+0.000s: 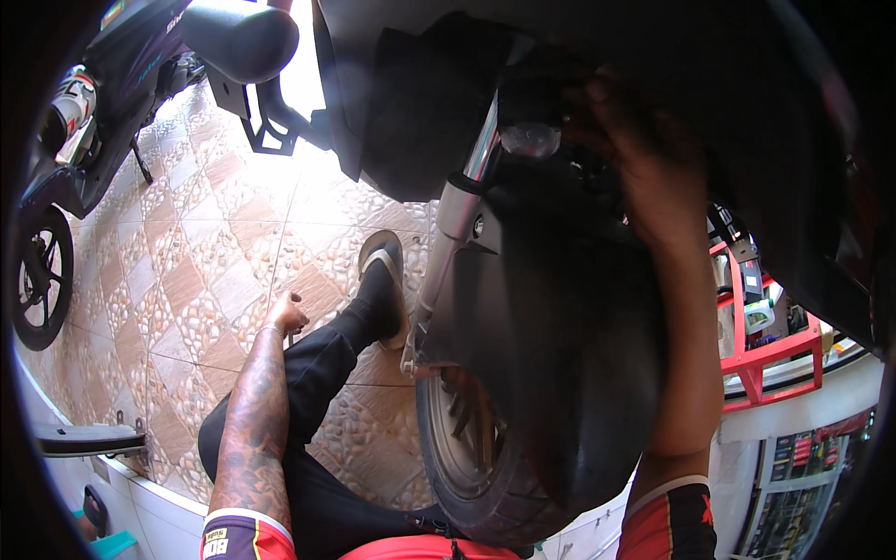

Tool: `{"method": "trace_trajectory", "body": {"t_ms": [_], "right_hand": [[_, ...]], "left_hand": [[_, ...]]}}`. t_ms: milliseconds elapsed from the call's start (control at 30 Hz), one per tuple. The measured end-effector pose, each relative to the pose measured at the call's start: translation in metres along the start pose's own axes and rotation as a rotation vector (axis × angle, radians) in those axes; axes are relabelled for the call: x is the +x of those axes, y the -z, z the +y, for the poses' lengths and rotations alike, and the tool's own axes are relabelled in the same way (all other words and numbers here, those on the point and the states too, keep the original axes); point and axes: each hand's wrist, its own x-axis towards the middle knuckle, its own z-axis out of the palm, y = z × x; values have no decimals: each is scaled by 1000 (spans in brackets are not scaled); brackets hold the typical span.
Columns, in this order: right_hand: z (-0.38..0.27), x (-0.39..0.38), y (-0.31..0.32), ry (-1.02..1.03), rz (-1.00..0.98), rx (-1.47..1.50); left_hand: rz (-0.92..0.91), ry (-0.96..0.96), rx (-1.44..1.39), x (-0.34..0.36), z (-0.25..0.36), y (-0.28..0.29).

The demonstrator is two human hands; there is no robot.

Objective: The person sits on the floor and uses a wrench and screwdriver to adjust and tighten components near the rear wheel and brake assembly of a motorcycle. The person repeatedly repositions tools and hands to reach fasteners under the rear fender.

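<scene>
My right hand (644, 168) reaches up into the dark underside of a motorcycle's front body (728, 112), beside the shiny fork tube (481, 149) and a clear rounded part (530, 140). One finger points upward; the others fade into shadow, so their grip is unclear. Below, the black front fender (551, 364) covers much of the wheel and tire (448, 467). My left hand (291, 313) hangs low by my bent leg, its fingers curled; what they hold, if anything, is too small to make out.
Another dark motorcycle (84, 177) stands at the left on the patterned tile floor (205, 233). A black bracketed piece (75, 439) lies near the lower-left edge. At the right are a red metal rack (770, 364) with items and a glass display cabinet (803, 467).
</scene>
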Motion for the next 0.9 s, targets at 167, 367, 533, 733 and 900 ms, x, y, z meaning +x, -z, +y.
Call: {"method": "trace_trajectory", "body": {"t_ms": [167, 367, 533, 733, 900], "right_hand": [[7, -2, 6, 28, 60, -261], [4, -8, 17, 282, -113, -1055], [8, -10, 15, 177, -149, -959], [26, -13, -2, -141, 88, -257], [52, -5, 3, -79, 0, -17]], "left_hand": [[-6, -53, 174, 4, -5, -1], [-232, 91, -150, 37, -28, -2], [-320, 81, -336, 44, -28, -3], [10, 9, -288, -15, 2, -9], [-41, 23, -413, -17, 6, -5]]}}
